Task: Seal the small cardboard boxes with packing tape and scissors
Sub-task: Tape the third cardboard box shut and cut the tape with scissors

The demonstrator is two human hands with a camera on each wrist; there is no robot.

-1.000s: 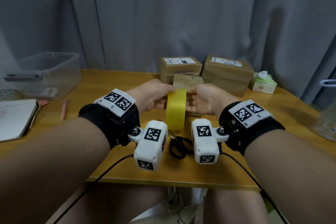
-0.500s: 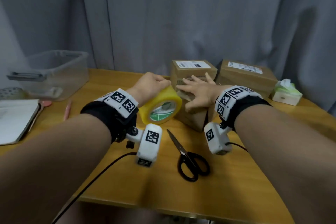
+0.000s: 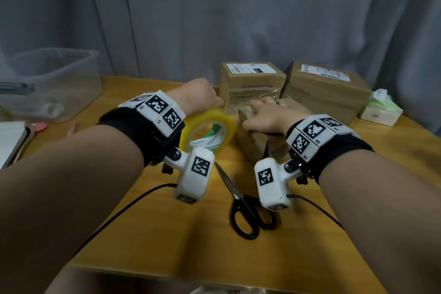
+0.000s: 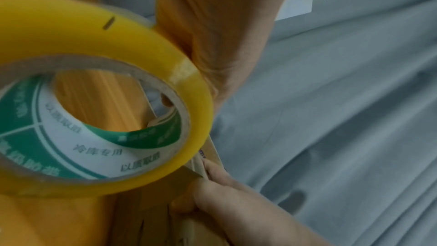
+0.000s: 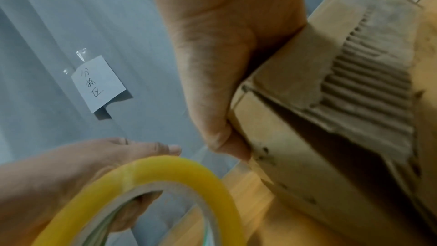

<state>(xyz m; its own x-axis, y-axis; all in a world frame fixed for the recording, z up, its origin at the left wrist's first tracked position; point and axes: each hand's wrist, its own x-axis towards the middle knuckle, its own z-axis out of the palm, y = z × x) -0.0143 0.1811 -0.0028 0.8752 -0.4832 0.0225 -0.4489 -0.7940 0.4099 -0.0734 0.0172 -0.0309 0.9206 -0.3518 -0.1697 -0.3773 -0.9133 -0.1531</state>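
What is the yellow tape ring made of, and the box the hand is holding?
The tape roll looks like glossy, see-through yellowish plastic film wound on a printed card core. The small box, gripped by the right hand, looks like matte brown corrugated cardboard; a torn patch shows its ribbed inner layer.

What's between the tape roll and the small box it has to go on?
Nothing visible. The left hand holds the yellow tape roll right beside the small cardboard box, which the right hand grips. The scissors lie nearer, out of the way.
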